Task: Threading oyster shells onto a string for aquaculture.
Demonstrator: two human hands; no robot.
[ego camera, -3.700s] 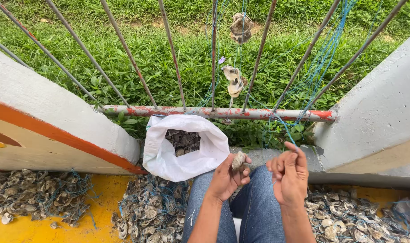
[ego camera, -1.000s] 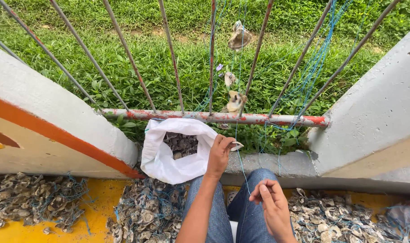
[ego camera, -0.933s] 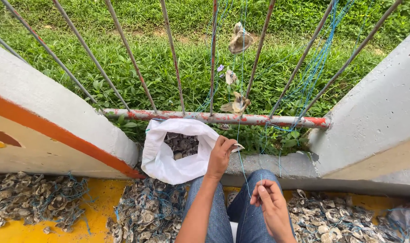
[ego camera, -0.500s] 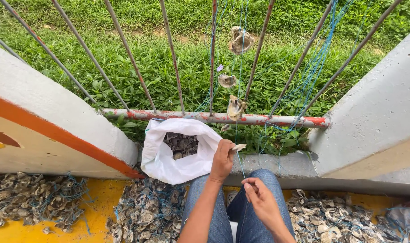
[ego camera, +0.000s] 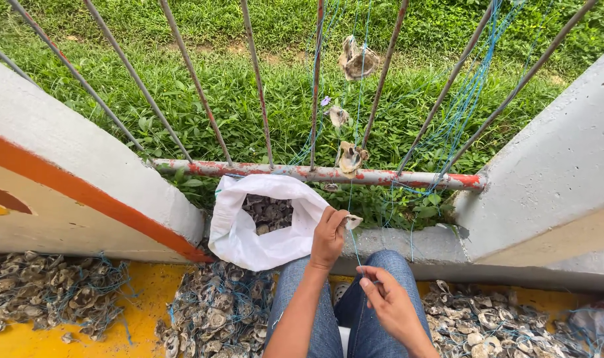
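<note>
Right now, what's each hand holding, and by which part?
Left hand pinches a small pale shell by its edge; right hand pinches the thin blue string at its lower end.

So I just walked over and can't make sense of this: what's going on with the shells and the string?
A seated person's left hand holds a shell at a thin blue line, while the right hand pinches the line lower down. Above, three strung shells hang by the railing. A white bag of shells sits beside the knees, with netted shell piles on the floor.
</note>
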